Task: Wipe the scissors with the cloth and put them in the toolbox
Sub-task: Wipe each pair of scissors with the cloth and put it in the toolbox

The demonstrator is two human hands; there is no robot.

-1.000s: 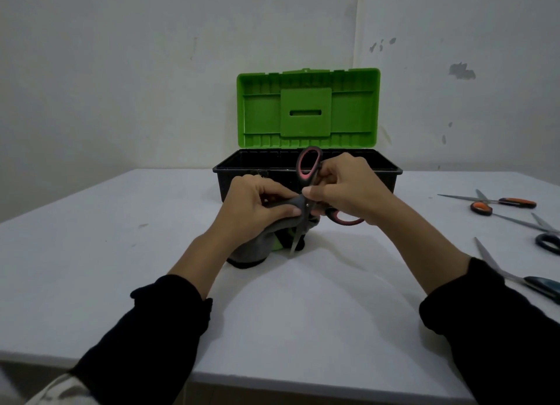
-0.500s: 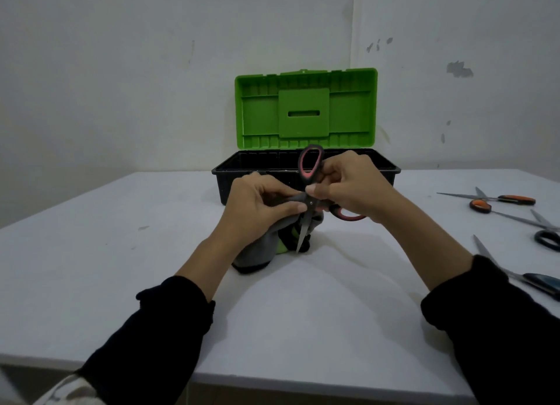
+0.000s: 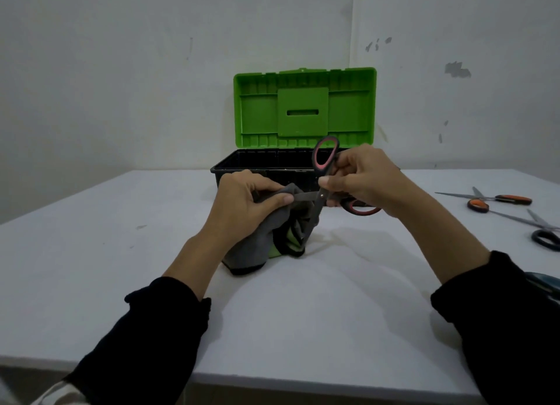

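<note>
A pale, scuffed wall with chipped patches rises behind the white table, dimly, evenly lit.

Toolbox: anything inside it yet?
The toolbox, lid up, shows only dark inner walls; nothing is visible inside. Its floor is hidden by the front wall, the hands and the held scissors.

**No readable text**

No lettering, label, brand, number or sign legible anywhere. Inside of the green lid of the toolbox plain moulded plastic, unmarked. Handles of the scissors just in front of the toolbox bare of any readable print. Spare scissors right of the toolbox too small to show any mark.
</note>
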